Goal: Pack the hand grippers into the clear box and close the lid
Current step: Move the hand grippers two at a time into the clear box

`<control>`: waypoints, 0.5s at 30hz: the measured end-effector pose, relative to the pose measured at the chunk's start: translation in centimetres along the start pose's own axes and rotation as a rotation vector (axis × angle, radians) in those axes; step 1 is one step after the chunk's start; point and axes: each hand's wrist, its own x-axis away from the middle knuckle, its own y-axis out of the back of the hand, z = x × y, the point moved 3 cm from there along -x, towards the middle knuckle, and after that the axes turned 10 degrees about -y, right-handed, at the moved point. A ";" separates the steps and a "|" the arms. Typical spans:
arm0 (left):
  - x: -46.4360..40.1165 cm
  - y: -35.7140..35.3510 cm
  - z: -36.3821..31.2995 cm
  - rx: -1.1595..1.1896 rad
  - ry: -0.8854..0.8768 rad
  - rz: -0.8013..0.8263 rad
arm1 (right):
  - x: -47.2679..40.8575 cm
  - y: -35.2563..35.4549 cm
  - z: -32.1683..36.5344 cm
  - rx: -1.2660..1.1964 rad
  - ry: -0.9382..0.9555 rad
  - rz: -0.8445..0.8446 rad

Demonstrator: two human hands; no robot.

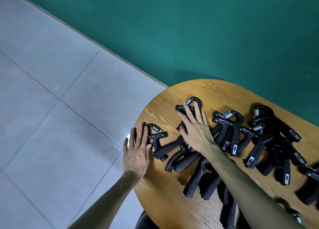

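Both flat, released hands, left hand point(137, 153) and right hand point(196, 131), partly hide hand grippers point(229, 134); frame crops others.

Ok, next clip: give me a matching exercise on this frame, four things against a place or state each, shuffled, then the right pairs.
Things:
1. left hand
2. right hand
3. wooden table
4. pile of hand grippers

Places or states:
A. lies flat with fingers spread on the farthest-left-back gripper
B. heaped at the right of the tabletop
C. round-ended, standing against the green wall
D. flat at the table's left edge, fingers by the leftmost gripper

Pairs: 1-D, 2-A, 3-C, 4-B
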 end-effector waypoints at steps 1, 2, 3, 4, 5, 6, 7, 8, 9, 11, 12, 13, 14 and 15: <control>-0.1 0.0 -0.2 -0.004 0.016 -0.002 | 0.0 -0.1 0.2 -0.003 -0.015 -0.012; -0.2 0.0 -0.5 -0.009 0.026 -0.002 | 0.0 -0.2 0.4 -0.004 -0.036 -0.036; -0.4 0.0 -0.8 -0.010 0.036 0.000 | 0.0 -0.3 0.6 -0.002 -0.070 -0.067; -0.6 -0.1 -1.0 -0.005 0.051 0.002 | 0.1 -0.4 0.8 -0.003 -0.118 -0.093; -0.8 0.0 -1.1 0.002 0.068 0.002 | 0.1 -0.5 0.9 -0.009 -0.172 -0.109; -0.9 0.1 -1.0 0.000 0.083 -0.001 | 0.1 -0.6 1.0 -0.019 -0.219 -0.114; -0.9 0.2 -0.9 -0.015 0.090 -0.006 | 0.0 -0.7 1.2 -0.026 -0.253 -0.114; -1.0 0.3 -0.9 -0.034 0.083 -0.010 | -0.1 -0.7 1.3 -0.030 -0.271 -0.113; -1.0 0.3 -0.9 -0.047 0.066 -0.010 | -0.1 -0.7 1.5 -0.030 -0.278 -0.111; -1.0 0.3 -1.2 -0.061 0.029 0.002 | -0.3 -0.7 2.1 -0.018 -0.269 -0.101; -1.0 0.2 -1.4 -0.063 0.018 0.007 | -0.4 -0.6 2.4 -0.003 -0.261 -0.093; -1.0 0.1 -1.7 -0.063 0.013 0.005 | -0.4 -0.6 2.6 0.016 -0.248 -0.087; -1.1 0.0 -1.8 -0.062 0.011 -0.003 | -0.4 -0.6 2.7 0.035 -0.233 -0.081; -1.1 -0.1 -1.9 -0.062 0.008 -0.014 | -0.3 -0.6 2.7 0.050 -0.218 -0.077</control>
